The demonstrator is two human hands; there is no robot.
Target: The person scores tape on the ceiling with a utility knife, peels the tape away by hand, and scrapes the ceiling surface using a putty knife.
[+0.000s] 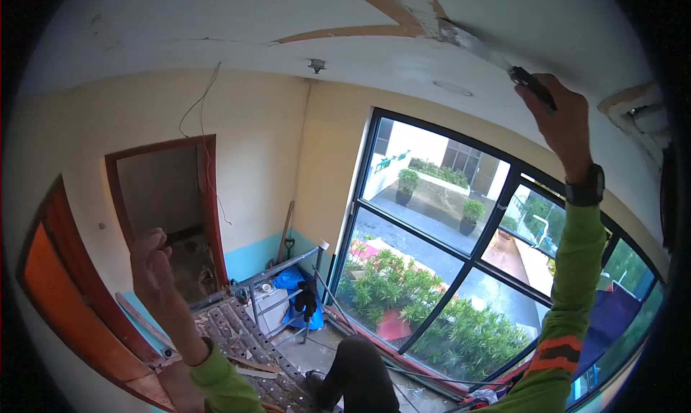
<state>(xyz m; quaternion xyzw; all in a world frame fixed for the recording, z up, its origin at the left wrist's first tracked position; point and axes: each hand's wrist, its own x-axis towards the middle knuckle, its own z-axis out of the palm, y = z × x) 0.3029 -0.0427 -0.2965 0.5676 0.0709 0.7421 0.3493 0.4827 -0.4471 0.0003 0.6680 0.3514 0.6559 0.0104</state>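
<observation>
Head view: R hand (563, 118), upper R of frame & nearer, pinches putty knife (479, 47), long axis running up-left, tip at brown ceiling strip (389, 8), upper ctr; L hand (152, 268), mid-L, holds nothing, fingers half-curled.

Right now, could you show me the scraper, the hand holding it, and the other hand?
Scraper (486, 52): head view, on its blade.
Right hand (567, 118): head view, mid-hand, between fingers and wrist.
Left hand (152, 269): head view, mid-hand, below the fingers.
</observation>
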